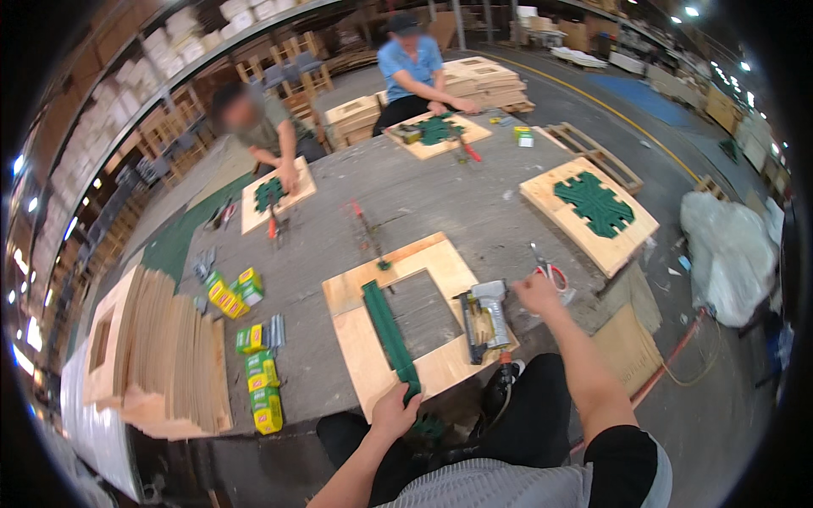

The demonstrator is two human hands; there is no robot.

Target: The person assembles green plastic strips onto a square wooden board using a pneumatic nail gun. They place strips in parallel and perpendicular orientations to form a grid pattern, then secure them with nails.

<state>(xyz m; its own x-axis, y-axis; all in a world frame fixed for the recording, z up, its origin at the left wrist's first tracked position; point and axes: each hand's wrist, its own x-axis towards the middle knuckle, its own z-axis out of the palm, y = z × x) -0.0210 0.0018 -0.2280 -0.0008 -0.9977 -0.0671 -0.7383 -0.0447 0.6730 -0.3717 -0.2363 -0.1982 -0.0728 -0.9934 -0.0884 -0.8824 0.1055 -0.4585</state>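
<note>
A pale plywood frame (349, 317) with a square opening lies at the table's near edge. Along the left side of that opening runs a green webbing strap (386, 326); my left hand (395, 411) pinches its near end. A nail or staple gun (489, 317), grey and black, rests on the frame's right side, its hose fitting toward me. Just right of it, my right hand (539, 295) is closed, its fingers curled; whether anything is in them is hidden. Beside that hand lie red-handled scissors (555, 275). A clamp-like tool with red ends (366, 229) lies beyond the frame.
Stacked plywood frames (169, 356) stand at left, near several green-and-yellow boxes (262, 370) and staple strips (277, 330). A frame with woven green webbing (593, 203) sits at right. Across the table, two co-workers (413, 72) handle similar frames. A plastic-wrapped bundle (728, 254) stands right.
</note>
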